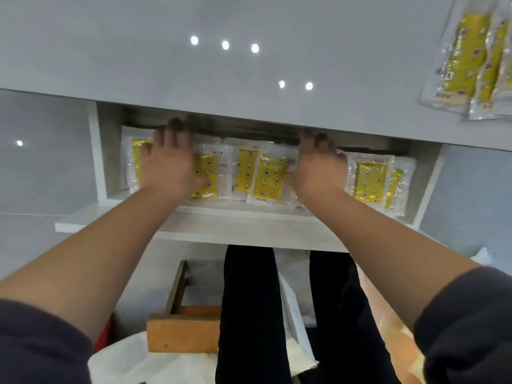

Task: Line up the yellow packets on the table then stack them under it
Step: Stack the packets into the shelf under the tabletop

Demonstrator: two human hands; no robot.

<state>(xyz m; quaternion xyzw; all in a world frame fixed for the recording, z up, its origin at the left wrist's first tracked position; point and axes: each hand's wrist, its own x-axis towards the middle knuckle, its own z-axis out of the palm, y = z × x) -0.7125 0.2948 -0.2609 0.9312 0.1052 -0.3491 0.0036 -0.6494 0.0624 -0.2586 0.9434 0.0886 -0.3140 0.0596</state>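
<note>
Several yellow packets in clear wrap (270,177) lie in a row on the white shelf (243,217) under the glossy white table (221,65). My left hand (169,159) lies flat with straight fingers on the packets at the left end of the row. Farther right, my right hand (318,164) rests flat on packets, its fingertips reaching back into the shadow beneath the tabletop. Beyond it, another packet (370,182) lies at the shelf's right end. A few more yellow packets (471,59) overlap on the tabletop at the far right.
The shelf is boxed in by white side panels (97,151). Below it stand my legs in dark trousers (249,314), with a wooden stool (180,328) to their left and white cloth or paper (155,364) on the floor.
</note>
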